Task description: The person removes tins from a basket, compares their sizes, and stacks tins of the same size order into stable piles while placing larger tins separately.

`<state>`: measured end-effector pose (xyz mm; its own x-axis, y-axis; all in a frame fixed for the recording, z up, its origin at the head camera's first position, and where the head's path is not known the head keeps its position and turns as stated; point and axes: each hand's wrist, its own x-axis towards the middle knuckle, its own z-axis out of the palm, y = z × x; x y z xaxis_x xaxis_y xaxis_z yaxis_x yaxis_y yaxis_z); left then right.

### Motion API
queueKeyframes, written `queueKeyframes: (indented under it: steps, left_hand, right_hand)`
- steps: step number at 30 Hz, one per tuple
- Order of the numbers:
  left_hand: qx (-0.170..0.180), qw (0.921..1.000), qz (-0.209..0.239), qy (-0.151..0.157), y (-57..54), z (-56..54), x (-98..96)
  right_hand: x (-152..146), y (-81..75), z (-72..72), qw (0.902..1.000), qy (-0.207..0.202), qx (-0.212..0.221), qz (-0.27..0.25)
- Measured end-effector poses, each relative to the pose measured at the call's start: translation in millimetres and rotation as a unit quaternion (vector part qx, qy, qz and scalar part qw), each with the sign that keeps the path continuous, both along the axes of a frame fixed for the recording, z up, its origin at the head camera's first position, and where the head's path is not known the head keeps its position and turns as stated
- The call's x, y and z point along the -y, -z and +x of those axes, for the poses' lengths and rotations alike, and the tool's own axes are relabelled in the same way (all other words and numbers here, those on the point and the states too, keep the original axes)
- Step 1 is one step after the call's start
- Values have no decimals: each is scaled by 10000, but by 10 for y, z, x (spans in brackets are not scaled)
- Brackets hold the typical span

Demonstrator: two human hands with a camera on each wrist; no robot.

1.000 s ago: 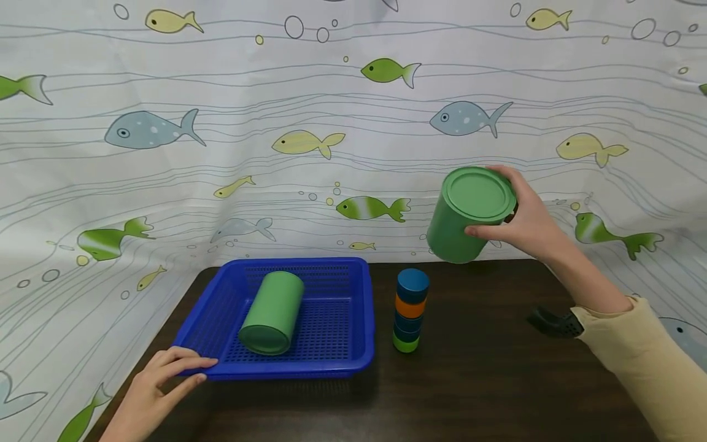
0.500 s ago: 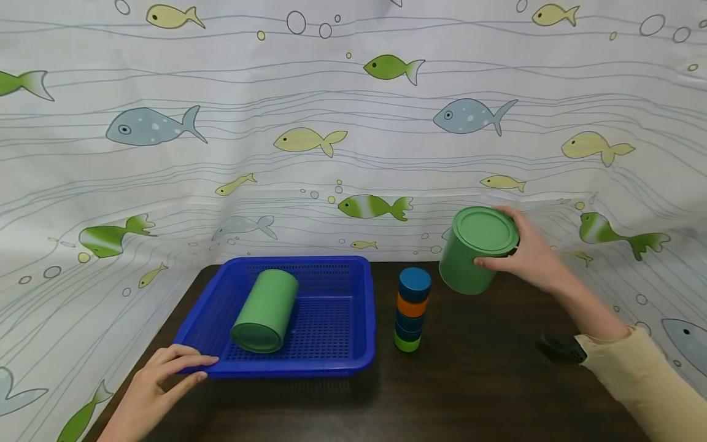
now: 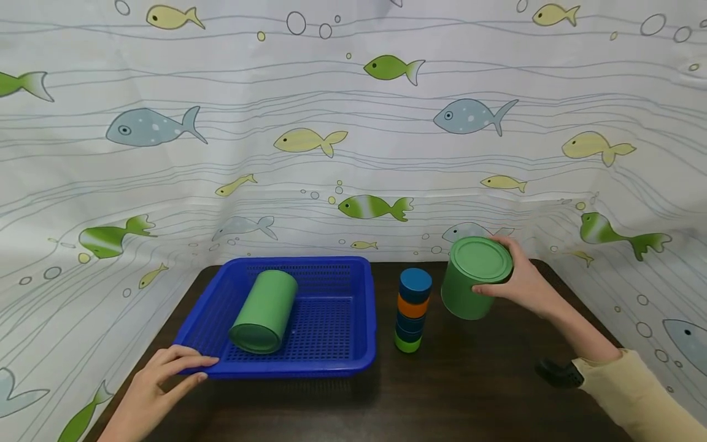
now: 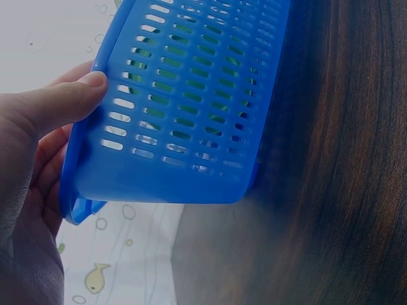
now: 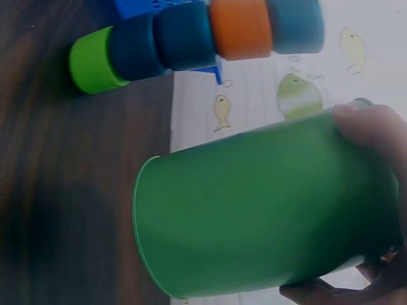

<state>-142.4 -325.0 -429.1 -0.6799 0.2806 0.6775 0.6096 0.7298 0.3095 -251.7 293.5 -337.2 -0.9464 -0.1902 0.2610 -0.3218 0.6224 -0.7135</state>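
Observation:
My right hand (image 3: 521, 279) grips a green can (image 3: 469, 298) near its top end, thumb on the near side and fingers round the far side. In the right wrist view the can (image 5: 254, 210) hangs over the table, its lower end apart from the wood. My left hand (image 3: 157, 387) pinches the front left rim of a blue plastic basket (image 3: 287, 368), with the thumb outside the slotted wall (image 4: 184, 127). A second green can (image 3: 267, 310) lies on its side inside the basket, tilted toward the front left.
Between basket and held can stands an upright stack of round pieces (image 3: 411, 310), blue, orange, dark blue and bright green. All rest on a dark wooden table (image 3: 431, 399). A white fish-patterned sheet (image 3: 353, 153) closes off the back and sides.
My right hand has brought the green can down from in front of the sheet toward the table. Inside the basket, the lying can has rolled slightly left. My left hand keeps its place.

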Motion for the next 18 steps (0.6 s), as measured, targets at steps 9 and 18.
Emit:
queueKeyframes:
  steps: [9, 18]
  left_hand:
    - [38, 10000, 67, 17, 8, -4, -6]
    - [-16, 10000, 39, 19, 18, -5, 0]
  right_hand:
    - [-22, 265, 17, 9990, -246, 259, -273]
    - [2, 418, 73, 9981, -397, 442, -148]
